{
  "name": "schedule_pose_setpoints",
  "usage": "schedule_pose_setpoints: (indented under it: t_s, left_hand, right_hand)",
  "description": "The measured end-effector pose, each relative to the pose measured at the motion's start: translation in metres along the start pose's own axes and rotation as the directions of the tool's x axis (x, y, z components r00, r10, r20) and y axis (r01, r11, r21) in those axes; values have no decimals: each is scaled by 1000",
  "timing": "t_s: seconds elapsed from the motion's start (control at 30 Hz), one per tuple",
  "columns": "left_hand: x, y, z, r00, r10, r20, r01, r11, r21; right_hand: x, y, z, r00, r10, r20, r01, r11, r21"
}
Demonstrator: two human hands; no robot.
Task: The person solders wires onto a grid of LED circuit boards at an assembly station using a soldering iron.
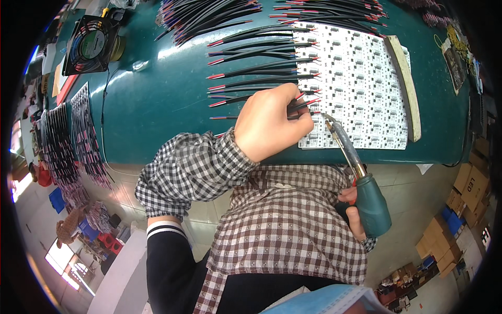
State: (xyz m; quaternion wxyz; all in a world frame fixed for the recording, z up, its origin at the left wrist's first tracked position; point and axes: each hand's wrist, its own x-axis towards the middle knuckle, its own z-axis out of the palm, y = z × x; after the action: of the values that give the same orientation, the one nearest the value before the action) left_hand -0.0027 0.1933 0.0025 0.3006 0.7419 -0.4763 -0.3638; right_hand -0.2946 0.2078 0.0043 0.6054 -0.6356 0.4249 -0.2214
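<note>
My left hand (272, 125) is closed, thumb and fingers pinching black-sheathed cables (297, 108) with bared red and black ends. These ends reach over the left edge of a white circuit board panel (361, 89) printed with many small repeated units. In my right hand (355, 222), below the table's front edge, is a soldering iron (374, 205) with a thick green handle. Its bent metal tip points up-left and comes close to the wire ends at the panel; contact cannot be made out. Beyond my left hand, more cables (256, 67) lie in rows with their ends on the panel.
The green table (162, 99) carries further cable bundles (204, 18) at the back. A wood-like bar (407, 89) lies along the panel's right edge. A black fan (91, 44) stands far left, its cord running forward. Wired strips (57, 136) hang over the left edge. Cardboard boxes (439, 243) are stacked at right.
</note>
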Motion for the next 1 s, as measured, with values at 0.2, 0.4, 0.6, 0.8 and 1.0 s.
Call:
schedule_pose_setpoints:
  t_s: [0.2, 0.4, 0.6, 0.8, 1.0]
  left_hand:
    - [-2, 0, 2, 1000, 0, -23, -1, 1000, -2]
    - [-4, -1, 3, 999, 8, -34, -7, 1000, 8]
    - [-6, 0, 2, 999, 6, -35, -6, 1000, 3]
    - [-7, 2, 2, 1000, 6, -25, -5, 1000, 15]
    - [-8, 1, 1, 1000, -5, -21, 5, 1000, -1]
  right_hand:
    - [-3, 5, -2, 1000, -7, 10, 7, 998, -55]
    - [-6, 5, 1, 1000, 5, -15, -6, 998, -57]
    - [-9, 7, -8, 984, 61, 168, -46, 995, -90]
    - [-7, -1, -4, 994, -98, 44, 104, 978, -183]
    - [-14, 9, 3, 995, -85, -52, 86, 996, 17]
